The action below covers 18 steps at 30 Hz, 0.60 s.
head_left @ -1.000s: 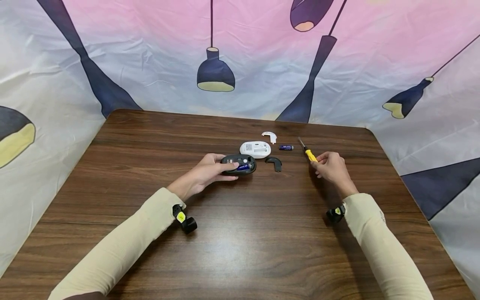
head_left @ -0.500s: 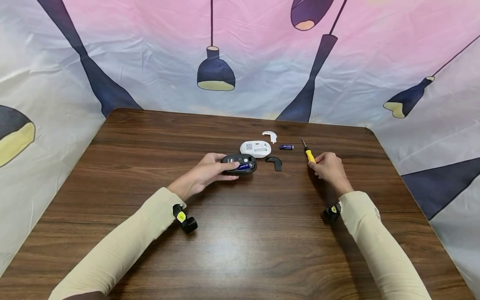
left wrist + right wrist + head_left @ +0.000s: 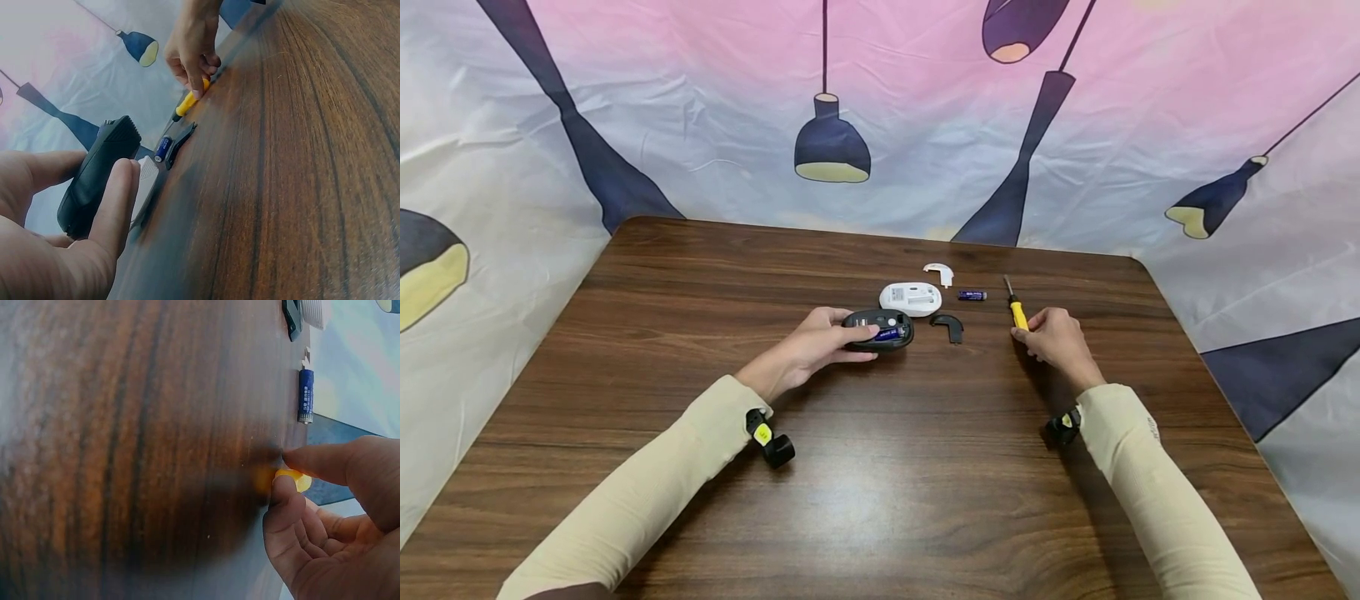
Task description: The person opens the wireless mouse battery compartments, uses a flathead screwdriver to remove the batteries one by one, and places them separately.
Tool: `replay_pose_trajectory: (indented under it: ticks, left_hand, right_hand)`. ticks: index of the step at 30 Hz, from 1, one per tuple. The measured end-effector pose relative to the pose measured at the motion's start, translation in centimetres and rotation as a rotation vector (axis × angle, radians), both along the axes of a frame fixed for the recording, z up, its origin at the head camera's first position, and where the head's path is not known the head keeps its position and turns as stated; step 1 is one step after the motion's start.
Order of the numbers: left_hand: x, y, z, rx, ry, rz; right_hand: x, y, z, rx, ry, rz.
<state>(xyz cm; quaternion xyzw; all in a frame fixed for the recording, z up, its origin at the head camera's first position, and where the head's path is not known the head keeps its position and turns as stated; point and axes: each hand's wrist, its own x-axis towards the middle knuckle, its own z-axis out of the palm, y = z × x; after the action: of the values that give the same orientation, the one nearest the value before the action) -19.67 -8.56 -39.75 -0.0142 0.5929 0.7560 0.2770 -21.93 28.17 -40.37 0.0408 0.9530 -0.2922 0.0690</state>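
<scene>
My left hand (image 3: 811, 343) holds a black computer mouse (image 3: 883, 320), underside up, with its battery bay uncovered. A blue battery (image 3: 891, 334) lies in that bay, and my thumb rests over its near end. In the left wrist view, fingers grip the mouse (image 3: 94, 178) from both sides, above the table. My right hand (image 3: 1056, 340) pinches the end of a yellow-handled screwdriver (image 3: 1018, 315) between thumb and fingers. Its shaft points away toward the far edge. The right wrist view shows only the yellow handle end (image 3: 300, 480); the rest is hidden.
Just behind the black mouse lies a white mouse (image 3: 901, 297), bottom up, its battery bay uncovered. A white battery cover (image 3: 945, 274), a black battery cover (image 3: 955, 330) and a loose blue battery (image 3: 972, 295) lie to its right. A printed cloth hangs behind the wooden table (image 3: 850, 467).
My right hand has shifted slightly left, and the screwdriver has swung so its shaft points more directly away from me. The left hand and the black mouse have stayed put.
</scene>
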Motion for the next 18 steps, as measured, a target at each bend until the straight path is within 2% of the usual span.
replay_pose_trajectory:
  ticks: [5, 11, 18]
  left_hand:
    - [0.1, -0.1, 0.2, -0.001, 0.001, -0.005]
    - [0.1, -0.3, 0.2, -0.011, 0.003, -0.013]
    - [0.0, 0.0, 0.3, -0.003, 0.006, -0.018]
  right_hand:
    - [0.1, 0.1, 0.5, 0.028, 0.009, -0.011]
    - [0.4, 0.1, 1.4, 0.074, 0.121, -0.024]
    - [0.9, -1.4, 2.5, 0.045, 0.191, 0.051]
